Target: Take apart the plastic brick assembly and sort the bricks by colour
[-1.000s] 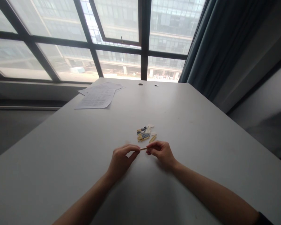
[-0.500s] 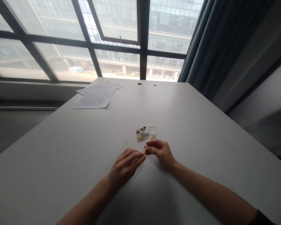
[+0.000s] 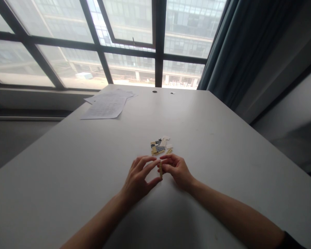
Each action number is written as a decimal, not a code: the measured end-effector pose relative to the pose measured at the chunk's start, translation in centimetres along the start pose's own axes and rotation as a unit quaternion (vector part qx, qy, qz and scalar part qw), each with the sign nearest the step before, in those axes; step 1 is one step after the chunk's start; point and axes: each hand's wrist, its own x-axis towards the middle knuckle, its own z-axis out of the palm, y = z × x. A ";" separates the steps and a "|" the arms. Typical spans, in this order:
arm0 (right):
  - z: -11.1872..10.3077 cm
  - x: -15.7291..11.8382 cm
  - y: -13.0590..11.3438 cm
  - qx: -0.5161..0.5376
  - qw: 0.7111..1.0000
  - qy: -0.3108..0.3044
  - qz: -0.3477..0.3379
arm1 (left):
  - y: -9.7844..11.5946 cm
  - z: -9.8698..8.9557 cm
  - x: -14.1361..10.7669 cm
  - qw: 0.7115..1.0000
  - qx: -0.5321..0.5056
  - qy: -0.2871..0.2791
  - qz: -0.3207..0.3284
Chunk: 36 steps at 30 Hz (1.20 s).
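Observation:
A small tan toy building brick (image 3: 161, 172) is raised just over the tabletop, its long side running toward me. My right hand (image 3: 179, 172) pinches it from the right between thumb and fingers. On the other side, my left hand (image 3: 138, 178) spans the brick, with the thumb at its near end and a fingertip at its far end. Fingers cover part of the brick. Just beyond the hands lies a small group of building bricks: tan and grey pieces (image 3: 158, 149), white pieces (image 3: 164, 141) and a separate tan piece (image 3: 169, 151).
Printed sheets of paper (image 3: 103, 106) lie at the far left of the white table (image 3: 209, 145). Two round holes, one of them a dark hole (image 3: 154, 91), sit near the back edge. Behind stand a framed window (image 3: 159, 45) and a dark blue curtain (image 3: 230, 52).
My left thumb has dropped away from its fingers, so that hand now spans the brick's length. The brick has turned and shows its long side. My right hand stays nearly in place.

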 end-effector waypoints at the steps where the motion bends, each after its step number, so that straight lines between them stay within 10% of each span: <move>1: 0.0 0.0 0.0 -0.001 1.000 -0.002 -0.002 | 0.1 0.0 0.0 1.000 -0.002 -0.003 0.000; 7: 0.1 -0.2 -0.4 -0.040 0.999 0.006 0.003 | -0.1 -0.2 0.2 1.000 -0.001 -0.017 -0.021; 16: -2.1 1.2 -0.8 -0.221 0.966 0.113 -0.078 | -6.5 -2.7 -1.2 0.969 0.064 -0.167 -0.170; 28: -1.1 3.0 -2.2 -0.722 0.675 0.077 -0.133 | -6.2 -2.7 -1.6 0.952 0.057 -0.233 -0.188; 36: 1.1 4.5 -0.9 -0.800 0.582 0.083 -0.115 | -6.0 -2.6 -1.5 0.956 0.062 -0.218 -0.188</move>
